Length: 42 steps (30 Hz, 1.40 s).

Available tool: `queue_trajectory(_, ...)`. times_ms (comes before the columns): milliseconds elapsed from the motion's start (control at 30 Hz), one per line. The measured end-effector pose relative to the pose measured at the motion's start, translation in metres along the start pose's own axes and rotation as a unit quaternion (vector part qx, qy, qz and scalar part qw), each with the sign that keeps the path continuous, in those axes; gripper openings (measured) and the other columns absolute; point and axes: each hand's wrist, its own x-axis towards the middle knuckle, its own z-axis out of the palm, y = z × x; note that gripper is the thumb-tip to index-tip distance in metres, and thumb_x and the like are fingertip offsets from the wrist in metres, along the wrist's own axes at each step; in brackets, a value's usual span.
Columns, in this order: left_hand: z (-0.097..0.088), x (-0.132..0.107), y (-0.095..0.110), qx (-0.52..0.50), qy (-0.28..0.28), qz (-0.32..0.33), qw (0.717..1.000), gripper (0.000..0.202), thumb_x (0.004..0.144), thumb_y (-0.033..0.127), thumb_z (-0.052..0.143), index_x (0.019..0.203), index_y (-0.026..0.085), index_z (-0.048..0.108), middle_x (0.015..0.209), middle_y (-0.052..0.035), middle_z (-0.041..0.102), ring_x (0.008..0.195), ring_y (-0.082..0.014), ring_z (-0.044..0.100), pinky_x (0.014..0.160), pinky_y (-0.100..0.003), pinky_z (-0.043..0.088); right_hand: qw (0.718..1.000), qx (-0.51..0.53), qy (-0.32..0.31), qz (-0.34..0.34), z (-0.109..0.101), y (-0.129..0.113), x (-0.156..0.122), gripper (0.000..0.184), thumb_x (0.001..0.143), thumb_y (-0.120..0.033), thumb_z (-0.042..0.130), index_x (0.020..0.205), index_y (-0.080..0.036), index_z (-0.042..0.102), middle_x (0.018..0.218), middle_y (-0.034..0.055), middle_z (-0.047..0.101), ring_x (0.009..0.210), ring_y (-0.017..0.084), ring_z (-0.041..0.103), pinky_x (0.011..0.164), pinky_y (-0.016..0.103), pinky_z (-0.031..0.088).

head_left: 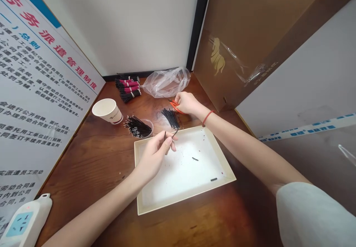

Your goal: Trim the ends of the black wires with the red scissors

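pinching a thin black wire point(175, 132) between thumb and fingers of the left hand point(156, 150), above the far left part of a shallow tray point(189, 199). gripping an orange-handled tool point(176, 106) in the closed fingers of the right hand point(188, 102), just beyond the tray's far edge, beside fanned black wires point(171, 118) on the desk point(78, 169). lying in the tray: short black pieces point(195, 159) and tiny crumbs. leaning left of that fan, in a clear round container point(151, 126): a cluster of silver-tipped wires point(137, 126). standing farther left: a white paper cup point(106, 110). behind these, near the wall point(133, 24): tied black-and-pink bundles point(128, 89) beside a clear plastic bag point(167, 83). at near left: a white power strip point(39, 210). around the desk: a printed board point(50, 73) at left, brown cardboard point(250, 28) at right.
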Motion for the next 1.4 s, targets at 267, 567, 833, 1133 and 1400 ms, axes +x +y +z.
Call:
queue_trajectory(267, 0.0, 0.002, -0.004, -0.06, 0.002, -0.005, 0.998, 0.021, 0.092, 0.035, 0.053, 0.088, 0.015, 0.059, 0.063, 0.0009, 0.06, 0.052, -0.0093, 0.051, 0.052, -0.024, 0.039, 0.999, 0.008, -0.038, 0.027, 0.004, -0.003, -0.02, 0.02, 0.092, -0.03, 0.066, 0.096, -0.01, 0.064, 0.094, 0.0039, 0.067, 0.085, 0.011, 0.064, 0.079, 0.029, 0.056)
queue_trajectory(567, 0.0, 0.001, -0.005, -0.103, 0.0, -0.016, 0.995, 0.022, 0.091, 0.038, 0.06, 0.088, 0.016, 0.06, 0.067, -0.0013, 0.067, 0.056, -0.0119, 0.062, 0.056, -0.025, 0.05, 0.921, 0.37, -0.081, -0.09, 0.001, 0.002, -0.096, 0.049, 0.065, -0.039, 0.087, 0.079, -0.018, 0.044, 0.078, 0.0003, 0.07, 0.065, 0.01, 0.065, 0.062, 0.022, 0.052)
queue_trajectory(833, -0.001, -0.003, -0.002, 0.046, 0.047, 0.055, 0.996, 0.023, 0.094, 0.033, 0.055, 0.093, 0.018, 0.071, 0.091, -0.0061, 0.075, 0.084, -0.0177, 0.066, 0.078, -0.03, 0.051, 0.88, 0.463, -0.076, -0.069, 0.004, 0.011, -0.132, 0.048, 0.059, -0.023, 0.091, 0.075, -0.017, 0.046, 0.069, -0.0022, 0.067, 0.064, 0.01, 0.065, 0.059, 0.02, 0.049)
queue_trajectory(1133, -0.001, -0.003, 0.006, 0.015, -0.011, 0.014, 1.0, 0.009, 0.079, 0.022, 0.074, 0.07, 0.021, 0.077, 0.068, -0.0006, 0.074, 0.061, -0.0127, 0.059, 0.06, -0.026, 0.047, 0.861, 0.504, -0.043, -0.05, 0.017, 0.019, -0.154, 0.045, 0.063, -0.026, 0.09, 0.076, -0.019, 0.047, 0.071, -0.0016, 0.068, 0.067, 0.011, 0.066, 0.062, 0.022, 0.052)
queue_trajectory(1400, 0.001, -0.01, 0.005, 0.109, 0.075, 0.107, 0.985, 0.012, 0.079, 0.013, 0.074, 0.076, 0.024, 0.078, 0.07, 0.0016, 0.074, 0.063, -0.0118, 0.054, 0.058, -0.026, 0.041, 0.925, 0.372, 0.058, -0.049, 0.02, 0.045, -0.189, 0.022, 0.076, -0.024, 0.075, 0.09, -0.023, 0.059, 0.086, 0.0003, 0.064, 0.077, 0.01, 0.063, 0.068, 0.021, 0.056)
